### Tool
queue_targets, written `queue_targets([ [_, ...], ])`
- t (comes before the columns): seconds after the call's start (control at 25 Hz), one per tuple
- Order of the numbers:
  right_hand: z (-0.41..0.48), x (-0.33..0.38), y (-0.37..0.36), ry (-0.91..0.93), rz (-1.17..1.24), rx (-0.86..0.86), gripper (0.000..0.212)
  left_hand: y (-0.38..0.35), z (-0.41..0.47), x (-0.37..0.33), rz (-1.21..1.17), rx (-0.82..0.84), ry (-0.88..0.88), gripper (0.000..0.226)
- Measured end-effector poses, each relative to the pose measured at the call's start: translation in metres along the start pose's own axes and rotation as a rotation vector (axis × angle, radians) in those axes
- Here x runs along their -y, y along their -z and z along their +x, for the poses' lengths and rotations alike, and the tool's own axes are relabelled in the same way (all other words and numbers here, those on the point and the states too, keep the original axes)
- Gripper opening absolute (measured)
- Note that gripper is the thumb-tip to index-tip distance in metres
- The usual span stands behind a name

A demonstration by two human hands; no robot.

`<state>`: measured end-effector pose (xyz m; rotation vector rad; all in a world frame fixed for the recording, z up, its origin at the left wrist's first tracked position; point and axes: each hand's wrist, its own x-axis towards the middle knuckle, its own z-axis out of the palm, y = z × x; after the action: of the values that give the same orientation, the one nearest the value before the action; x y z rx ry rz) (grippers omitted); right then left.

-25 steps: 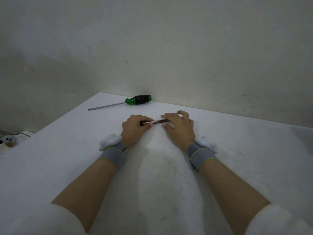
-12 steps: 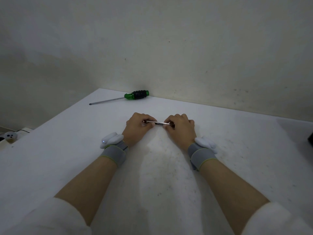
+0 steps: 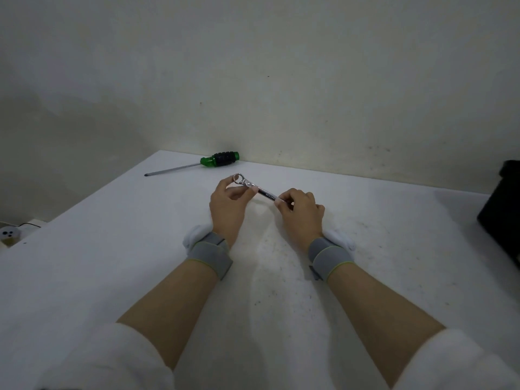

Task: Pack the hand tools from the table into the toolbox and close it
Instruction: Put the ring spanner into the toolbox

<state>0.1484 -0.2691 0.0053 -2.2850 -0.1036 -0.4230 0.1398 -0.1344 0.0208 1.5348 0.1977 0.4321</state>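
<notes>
A silver ring wrench (image 3: 266, 194) is held just above the white table (image 3: 112, 249), tilted with its ring end up at the left. My left hand (image 3: 229, 205) pinches it near the ring end. My right hand (image 3: 301, 212) grips its other end, which the fingers hide. A screwdriver with a green and black handle (image 3: 219, 159) lies at the table's back edge near the wall, its shaft pointing left. A black toolbox (image 3: 503, 212) shows partly at the right edge of the view.
A pale wall (image 3: 281, 80) runs close behind the table. The table's left edge slants from the back corner toward me. Beyond it, low at the far left, sits a small white device with a cable (image 3: 8, 235).
Both hands have lifted the wrench off the table and raised its ring end. The view has shifted, bringing the black toolbox into sight at the right.
</notes>
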Motion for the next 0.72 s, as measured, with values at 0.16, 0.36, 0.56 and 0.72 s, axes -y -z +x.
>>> queue_targets([
  [0.16,-0.007,0.008,0.024,-0.086,0.059,-0.004,0.012,-0.020,-0.014,-0.018,-0.207,-0.011,0.116,0.038],
  [0.36,-0.012,0.019,0.075,-0.088,0.107,-0.052,0.011,-0.045,-0.028,-0.052,-0.300,0.080,0.050,0.025],
  [0.56,-0.014,0.024,0.140,-0.046,0.285,-0.026,0.014,-0.080,-0.041,-0.093,-0.315,0.243,0.015,0.034],
  [0.72,-0.017,0.024,0.200,-0.020,0.329,-0.046,0.013,-0.114,-0.059,-0.131,-0.319,0.332,-0.047,0.038],
])
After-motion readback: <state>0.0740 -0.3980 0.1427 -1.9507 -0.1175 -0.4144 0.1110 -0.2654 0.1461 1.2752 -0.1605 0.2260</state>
